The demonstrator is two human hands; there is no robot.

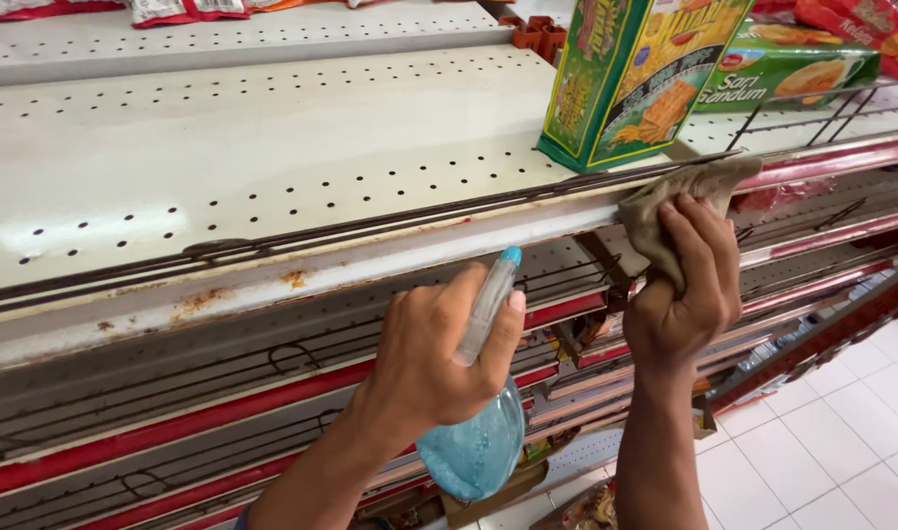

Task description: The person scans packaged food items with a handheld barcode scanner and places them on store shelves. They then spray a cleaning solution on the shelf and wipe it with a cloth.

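My left hand (pixel 439 348) grips a clear spray bottle (pixel 478 442) with blue liquid in its round body; its blue nozzle tip (pixel 510 256) points up toward the front edge of a white perforated metal shelf (pixel 272 167). My right hand (pixel 689 285) presses a grey-brown cloth (pixel 689 191) against that shelf's front edge, just below a wire rail (pixel 370 224). A green and yellow biscuit box (pixel 635 69) stands upright on the shelf right above the cloth.
Rust spots (pixel 203 299) mark the shelf's front edge at left. Lower shelves with red price strips (pixel 174 427) step down below. A flat green biscuit pack (pixel 792 69) lies behind the box. Red snack bags line the top. White floor tiles (pixel 842 442) show at lower right.
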